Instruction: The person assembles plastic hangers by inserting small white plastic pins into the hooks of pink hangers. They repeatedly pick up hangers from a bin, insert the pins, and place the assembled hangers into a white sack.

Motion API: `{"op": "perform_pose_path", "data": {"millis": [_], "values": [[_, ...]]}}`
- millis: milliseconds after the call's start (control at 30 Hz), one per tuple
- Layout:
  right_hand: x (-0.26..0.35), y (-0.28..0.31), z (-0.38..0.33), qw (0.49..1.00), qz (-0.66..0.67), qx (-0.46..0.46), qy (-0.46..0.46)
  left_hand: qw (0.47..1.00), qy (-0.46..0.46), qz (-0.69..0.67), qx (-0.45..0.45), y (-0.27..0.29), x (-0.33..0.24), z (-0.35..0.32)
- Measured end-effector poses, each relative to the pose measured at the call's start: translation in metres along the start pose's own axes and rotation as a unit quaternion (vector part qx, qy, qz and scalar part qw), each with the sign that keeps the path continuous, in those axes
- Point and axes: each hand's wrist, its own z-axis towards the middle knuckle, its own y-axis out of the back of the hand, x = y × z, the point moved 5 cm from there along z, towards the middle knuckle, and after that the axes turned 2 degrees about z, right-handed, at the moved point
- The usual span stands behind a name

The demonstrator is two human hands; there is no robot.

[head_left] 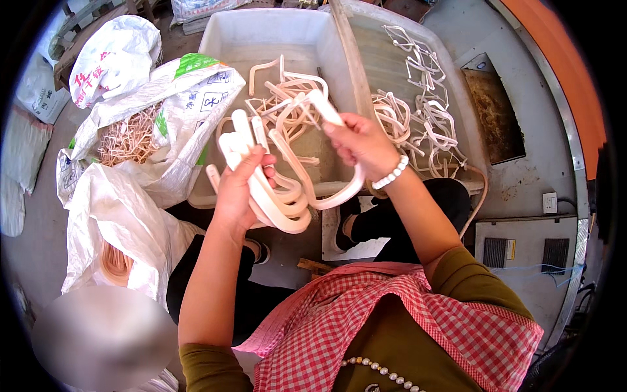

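My left hand [243, 179] is closed around a bundle of thick, pale pink U-bent tubes [281, 215], held above the near edge of a white tub [261, 32]. To its right, my right hand [362, 144] grips the upper end of one similar bent tube [325, 108]. That tube curves down and back toward the bundle, and its lower part runs close to it. Behind both hands, a loose heap of thinner bent tubes [294, 98] lies in the tub. My fingers hide part of the tubes they hold.
A wooden board [353, 59] separates this tub from a second tub [372, 26] with wet bent tubes [434, 121]. At left, an open sack [202, 91] holds short copper-coloured pieces [134, 136]; a nearer sack [124, 196] holds looped tubes [116, 261]. A hose [482, 202] hangs at right.
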Motion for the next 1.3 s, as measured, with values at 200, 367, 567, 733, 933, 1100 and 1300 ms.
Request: {"op": "perform_pose_path", "data": {"millis": [200, 367, 567, 733, 933, 1100, 1300], "values": [[0.006, 0.024, -0.003, 0.926, 0.336, 0.132, -0.111, 0.995, -0.006, 0.067, -0.071, 0.024, -0.001, 0.01], [-0.05, 0.011, -0.008, 0.928, 0.315, 0.093, -0.175, 0.996, 0.054, -0.057, 0.051, 0.005, -0.003, -0.002], [-0.104, 0.01, -0.005, 0.963, 0.157, 0.091, -0.198, 0.984, 0.014, -0.009, 0.177, -0.006, -0.009, -0.027], [-0.1, 0.004, 0.006, 0.951, 0.203, 0.146, -0.183, 0.982, 0.077, 0.018, 0.173, -0.024, 0.0, -0.045], [-0.125, -0.013, 0.017, 0.965, 0.121, 0.131, -0.19, 0.986, 0.042, -0.068, 0.143, -0.01, -0.006, -0.04], [-0.128, 0.0, 0.05, 0.993, 0.016, 0.098, -0.07, 0.99, 0.0, -0.059, 0.131, -0.011, -0.011, -0.038], [-0.184, -0.021, 0.113, 0.969, 0.219, 0.088, -0.078, 0.977, -0.01, -0.132, 0.168, -0.008, -0.022, -0.042]]}}
